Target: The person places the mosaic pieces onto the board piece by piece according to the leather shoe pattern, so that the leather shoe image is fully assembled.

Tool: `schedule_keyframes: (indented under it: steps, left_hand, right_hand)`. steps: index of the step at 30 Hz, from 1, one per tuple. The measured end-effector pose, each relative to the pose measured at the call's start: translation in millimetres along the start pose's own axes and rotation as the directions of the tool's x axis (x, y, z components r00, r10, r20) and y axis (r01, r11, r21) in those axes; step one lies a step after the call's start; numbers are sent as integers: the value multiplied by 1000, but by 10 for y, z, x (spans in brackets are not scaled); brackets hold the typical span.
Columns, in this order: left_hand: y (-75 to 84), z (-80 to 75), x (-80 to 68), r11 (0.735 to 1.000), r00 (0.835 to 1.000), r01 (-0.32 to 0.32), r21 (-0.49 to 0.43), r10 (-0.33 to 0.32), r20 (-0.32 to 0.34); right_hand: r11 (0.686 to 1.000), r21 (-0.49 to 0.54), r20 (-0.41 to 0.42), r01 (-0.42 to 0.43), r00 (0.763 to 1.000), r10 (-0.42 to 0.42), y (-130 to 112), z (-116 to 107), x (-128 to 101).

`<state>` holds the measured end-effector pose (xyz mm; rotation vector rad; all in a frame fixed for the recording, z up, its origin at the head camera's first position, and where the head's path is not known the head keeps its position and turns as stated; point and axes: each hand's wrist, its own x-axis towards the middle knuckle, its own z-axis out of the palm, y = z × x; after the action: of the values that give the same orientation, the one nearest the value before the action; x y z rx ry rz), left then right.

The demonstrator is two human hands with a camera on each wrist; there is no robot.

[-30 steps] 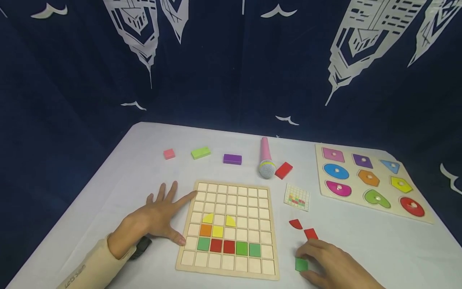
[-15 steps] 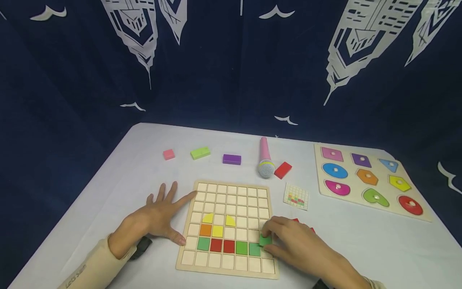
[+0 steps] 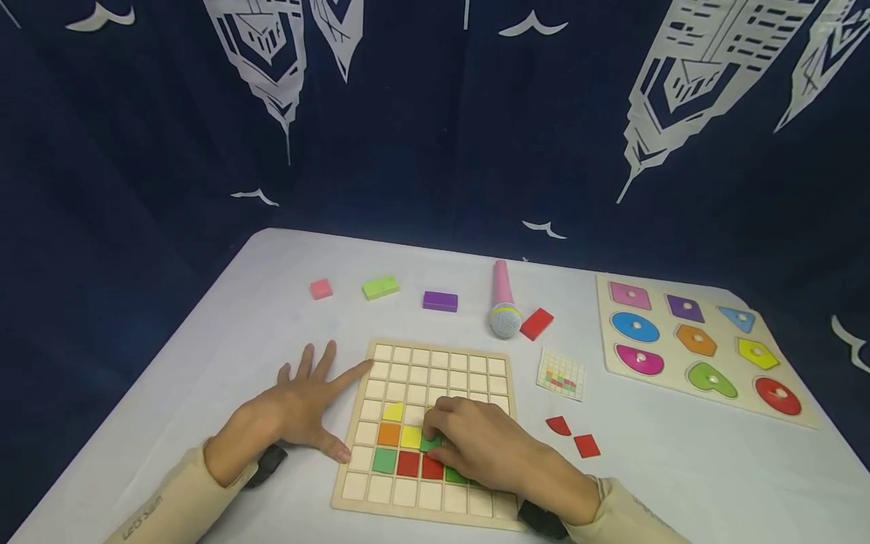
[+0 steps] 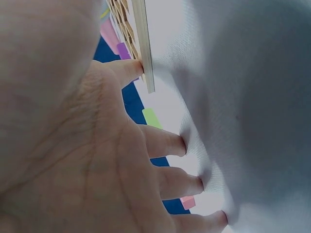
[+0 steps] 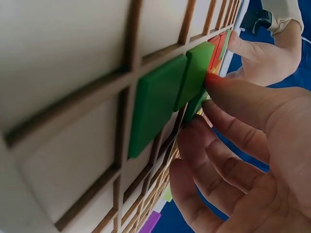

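Observation:
A square wooden grid board [image 3: 404,493] lies on the table with coloured tiles in some cells. My left hand [image 3: 299,408] spreads its fingers at the board's left edge, with index fingertip and thumb touching the frame; other fingertips rest on the cloth in the left wrist view. Over the board, my right hand [image 3: 485,442] pinches a green square tile [image 3: 430,443] between thumb and fingers, just right of a yellow square [image 3: 411,437]. An orange square [image 3: 388,434] sits left of that. Below are red squares [image 3: 408,464] and green squares [image 5: 158,104], partly covered by my right hand in the head view.
Right of the board lie a red quarter piece [image 3: 559,426], a red square [image 3: 587,446] and a pattern card [image 3: 560,374]. A shape puzzle [image 3: 707,349] is farther right. Behind are a pink toy microphone [image 3: 504,302] and red [image 3: 537,324], purple [image 3: 440,301], green [image 3: 381,287] and pink [image 3: 321,289] blocks.
My right hand has carried the green square from the table at the board's right, leftward over the board, to the cell beside the yellow square. My left hand has stayed put.

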<state>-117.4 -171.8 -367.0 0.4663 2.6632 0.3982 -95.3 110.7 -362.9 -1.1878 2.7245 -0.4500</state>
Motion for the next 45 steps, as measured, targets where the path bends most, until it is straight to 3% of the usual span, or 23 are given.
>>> schedule_keyframes:
  steps: [9,14,21,25,29,33,38,42,45]
  left_hand:
    - [3,-8,19,1000,1000,-2,6,2,-2]
    - [-12,1,20,1000,1000,-6,0,6,-3]
    - [-37,27,11,1000,1000,-2,-11,2,10]
    - [-28,26,27,1000,1000,-5,-9,5,7]
    - [-7,23,36,1000,1000,-6,-6,6,7]
    - [3,23,39,1000,1000,-12,-2,12,9]
    - [2,20,46,1000,1000,-20,3,20,0]
    - [1,26,33,1000,1000,-17,-5,17,0]
    - [-1,29,31,1000,1000,-18,-8,18,-2]
  right_hand:
    - [1000,-5,-40,-27,999,27,8,29,-66]
    - [997,45,-71,-63,995,66,15,57,-55]
    - [994,80,-26,-71,997,73,50,17,-103]
    - [988,118,-27,-101,994,105,175,-79,-276]
    - [975,107,-63,-194,977,202,405,-192,-531]
    - [947,74,-94,-313,943,319,633,-278,-815]
    - [890,100,-48,-445,891,451,854,-333,-1095]
    - [886,178,13,-428,902,433,1042,-351,-1263]
    - [888,280,38,-364,929,369,1191,-338,-1366]
